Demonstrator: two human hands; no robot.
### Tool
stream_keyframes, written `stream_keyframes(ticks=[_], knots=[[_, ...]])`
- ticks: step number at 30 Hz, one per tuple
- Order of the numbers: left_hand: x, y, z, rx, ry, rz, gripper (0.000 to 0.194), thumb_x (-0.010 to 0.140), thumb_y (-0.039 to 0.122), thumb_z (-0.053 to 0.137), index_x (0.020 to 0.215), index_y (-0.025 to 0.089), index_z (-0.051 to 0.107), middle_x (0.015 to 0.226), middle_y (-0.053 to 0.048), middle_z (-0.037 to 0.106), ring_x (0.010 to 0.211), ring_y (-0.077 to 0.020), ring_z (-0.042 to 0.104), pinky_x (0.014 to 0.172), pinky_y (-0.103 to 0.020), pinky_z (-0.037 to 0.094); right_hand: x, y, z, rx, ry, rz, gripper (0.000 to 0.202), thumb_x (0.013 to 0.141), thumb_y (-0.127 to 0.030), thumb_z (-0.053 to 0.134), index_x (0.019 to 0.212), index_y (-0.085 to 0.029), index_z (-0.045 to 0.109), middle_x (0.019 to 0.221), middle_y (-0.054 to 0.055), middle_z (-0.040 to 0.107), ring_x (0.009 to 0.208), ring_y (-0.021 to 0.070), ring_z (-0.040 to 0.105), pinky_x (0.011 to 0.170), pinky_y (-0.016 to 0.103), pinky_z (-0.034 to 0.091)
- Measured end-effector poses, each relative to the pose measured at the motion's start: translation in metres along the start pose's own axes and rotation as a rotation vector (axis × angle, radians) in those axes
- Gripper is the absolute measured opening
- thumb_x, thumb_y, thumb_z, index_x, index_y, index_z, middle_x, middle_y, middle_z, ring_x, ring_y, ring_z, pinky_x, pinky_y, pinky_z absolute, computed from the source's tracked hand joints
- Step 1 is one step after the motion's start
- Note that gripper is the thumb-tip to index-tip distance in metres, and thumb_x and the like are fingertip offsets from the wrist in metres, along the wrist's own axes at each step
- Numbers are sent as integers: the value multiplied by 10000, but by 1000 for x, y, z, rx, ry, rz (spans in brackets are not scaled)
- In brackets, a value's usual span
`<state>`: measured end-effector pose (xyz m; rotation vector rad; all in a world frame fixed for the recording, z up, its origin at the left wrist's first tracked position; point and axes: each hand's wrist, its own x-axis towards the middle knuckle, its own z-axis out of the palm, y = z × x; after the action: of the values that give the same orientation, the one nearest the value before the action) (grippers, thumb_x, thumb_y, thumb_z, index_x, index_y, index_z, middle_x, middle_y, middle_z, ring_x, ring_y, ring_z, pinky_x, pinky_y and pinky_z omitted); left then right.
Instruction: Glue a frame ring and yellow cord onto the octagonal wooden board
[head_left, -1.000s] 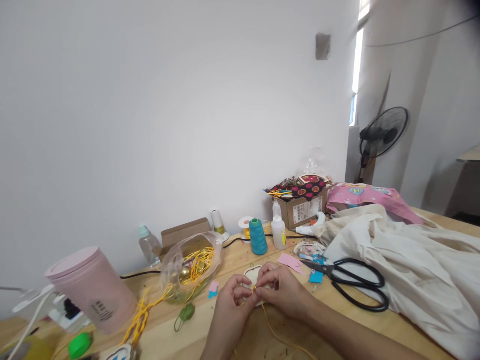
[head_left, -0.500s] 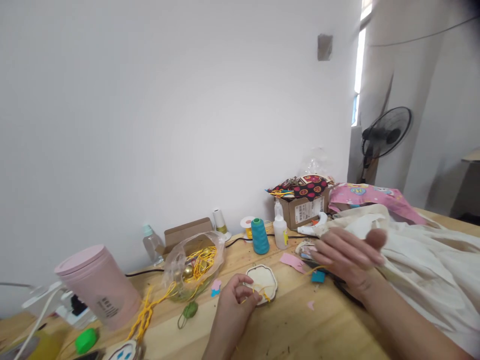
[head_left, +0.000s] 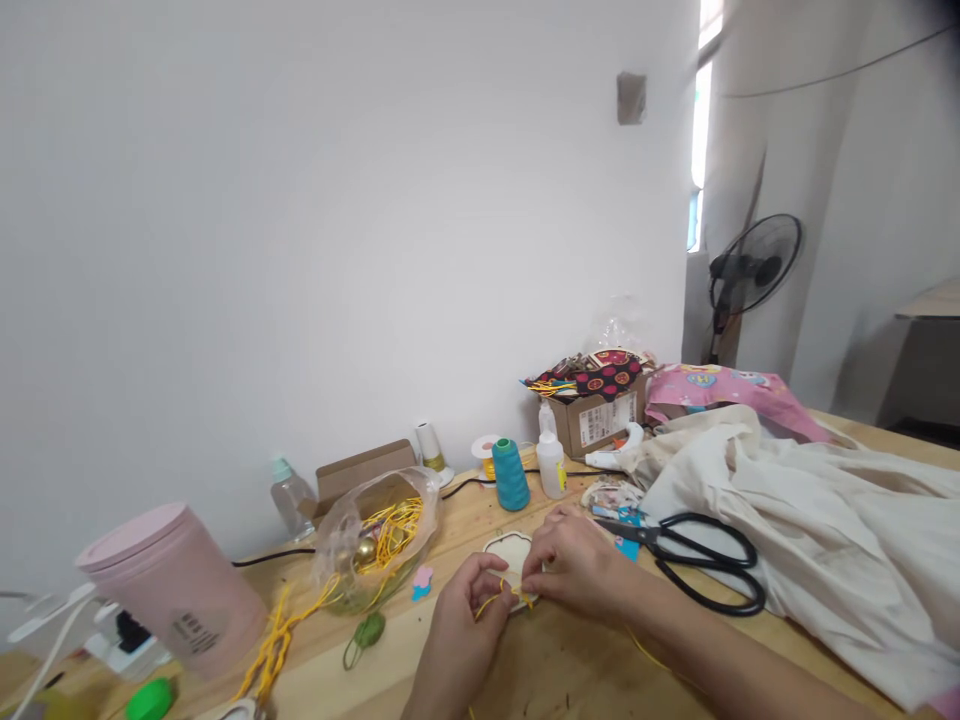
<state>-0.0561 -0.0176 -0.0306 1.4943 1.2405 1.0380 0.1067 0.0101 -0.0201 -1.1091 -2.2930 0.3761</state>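
Observation:
A pale, scallop-edged flat piece [head_left: 508, 548] lies on the wooden table, partly covered by both hands. At its lower left edge, my left hand [head_left: 472, 610] pinches yellow cord [head_left: 491, 602] between thumb and fingers. My right hand [head_left: 566, 565] reaches over the right side of the piece, its fingertips closed on the same cord close to the left fingertips. A loose length of the cord passes below my right forearm. Black-handled scissors [head_left: 709, 560] rest just beyond the right wrist.
White cloth [head_left: 810, 510] covers the right side. Along the back stand a teal thread cone [head_left: 511, 475], a glue bottle [head_left: 552, 465] and a cardboard box [head_left: 592, 422]. Leftward are a bag of yellow cord [head_left: 390, 530], green thread [head_left: 369, 630] and a pink canister [head_left: 176, 590].
My right hand has come left and down from beside the cloth to the cord at the piece, closing its fingers. The scissors are now uncovered. The view has shifted slightly.

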Motion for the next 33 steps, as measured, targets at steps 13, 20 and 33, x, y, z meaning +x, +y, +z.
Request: stream_keyframes(ticks=[13, 20, 33], knots=[[1, -9, -4, 110, 14, -54, 160, 618, 231, 538, 747, 137, 541, 507, 51, 474, 449, -87, 405, 432, -179, 251, -1, 7, -18, -27, 22, 42, 112, 576, -134, 484, 527, -177, 576, 564, -14, 596, 628, 131, 497, 717, 260, 312], [3, -13, -3, 172, 3, -56, 223, 639, 331, 538, 691, 125, 607, 510, 15, 525, 487, -113, 444, 462, -197, 286, 1, 10, -19, -32, 72, 44, 89, 566, -134, 489, 541, -174, 564, 598, -10, 590, 637, 127, 491, 686, 241, 320], [2, -8, -3, 241, -87, 17, 301, 701, 354, 475, 695, 123, 668, 614, -25, 628, 578, -142, 488, 525, -209, 337, 4, 3, -13, 517, 23, 149, 105, 631, -179, 497, 602, -142, 591, 641, 13, 599, 630, 123, 526, 588, 206, 389]])
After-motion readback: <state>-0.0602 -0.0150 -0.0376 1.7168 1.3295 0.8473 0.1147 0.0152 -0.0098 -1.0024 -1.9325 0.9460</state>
